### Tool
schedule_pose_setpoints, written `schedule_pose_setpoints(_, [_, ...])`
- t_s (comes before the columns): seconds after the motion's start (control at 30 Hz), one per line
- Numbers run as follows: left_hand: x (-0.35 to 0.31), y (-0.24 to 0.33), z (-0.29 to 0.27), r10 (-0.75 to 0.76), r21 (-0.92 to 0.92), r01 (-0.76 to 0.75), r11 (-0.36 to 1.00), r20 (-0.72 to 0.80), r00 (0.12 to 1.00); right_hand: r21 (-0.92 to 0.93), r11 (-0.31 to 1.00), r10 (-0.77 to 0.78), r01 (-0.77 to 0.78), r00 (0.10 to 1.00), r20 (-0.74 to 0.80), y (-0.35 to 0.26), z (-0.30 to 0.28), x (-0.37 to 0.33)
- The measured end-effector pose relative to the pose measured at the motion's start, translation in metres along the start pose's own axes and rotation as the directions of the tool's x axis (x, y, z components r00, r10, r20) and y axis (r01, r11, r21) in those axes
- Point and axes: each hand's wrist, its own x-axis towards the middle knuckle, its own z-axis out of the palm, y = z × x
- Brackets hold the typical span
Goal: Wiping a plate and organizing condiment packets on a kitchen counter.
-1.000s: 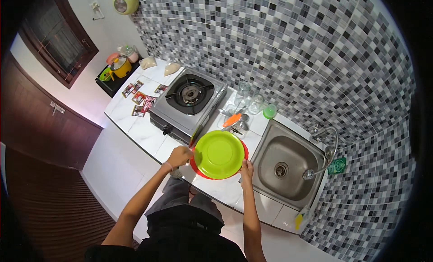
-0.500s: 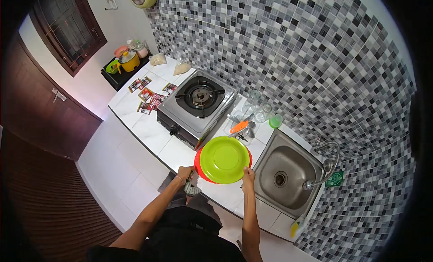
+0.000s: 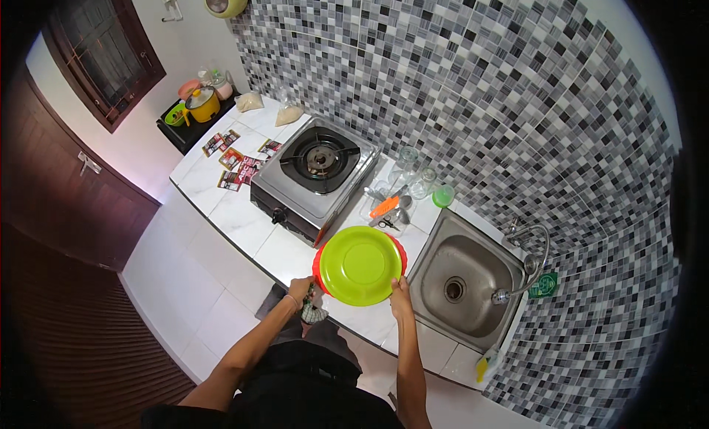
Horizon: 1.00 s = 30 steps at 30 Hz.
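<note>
A lime-green plate (image 3: 361, 265) lies over a red scalloped-edged plate (image 3: 317, 270), most of which it covers; red shows at the left and upper right. My right hand (image 3: 400, 296) is closed on the near right rim of the green plate, thumb on top. At the near left edge of the red plate, my left hand (image 3: 300, 288) is closed on a checked cloth (image 3: 314, 311) that hangs down by the counter's front edge. Whether its fingers also touch the red plate I cannot tell.
A gas stove (image 3: 316, 174) stands left of the plates, and a steel sink (image 3: 465, 285) is on the right. Behind them are cutlery with an orange handle (image 3: 384, 207), glass jars (image 3: 422, 184) and a green-lidded container (image 3: 443, 196). Sachets (image 3: 236, 163) lie beyond the stove.
The green plate has shifted slightly toward me over the red one, so red now shows at its upper right instead of along its near edge. The whole view has also moved a little.
</note>
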Motion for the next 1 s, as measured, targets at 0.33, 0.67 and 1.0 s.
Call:
schedule_pose_setpoints(0.33, [-0.008, -0.012, -0.021, -0.029, -0.135, 0.065, 0.989, 0.255, 0.967, 0.206, 0.977, 0.046, -0.064, 0.995, 0.092, -0.022, 0.018, -0.035])
schedule_pose_setpoints(0.67, [-0.031, -0.002, -0.034, 0.077, -0.151, -0.022, 0.988, 0.367, 0.927, 0.65, 0.751, 0.125, -0.117, 0.992, 0.035, -0.003, -0.007, -0.052])
schedule_pose_setpoints(1.0, [-0.053, 0.028, -0.028, 0.087, -0.132, -0.041, 0.99, 0.36, 0.929, 0.967, 0.234, 0.338, -0.103, 0.941, 0.019, 0.002, -0.132, -0.033])
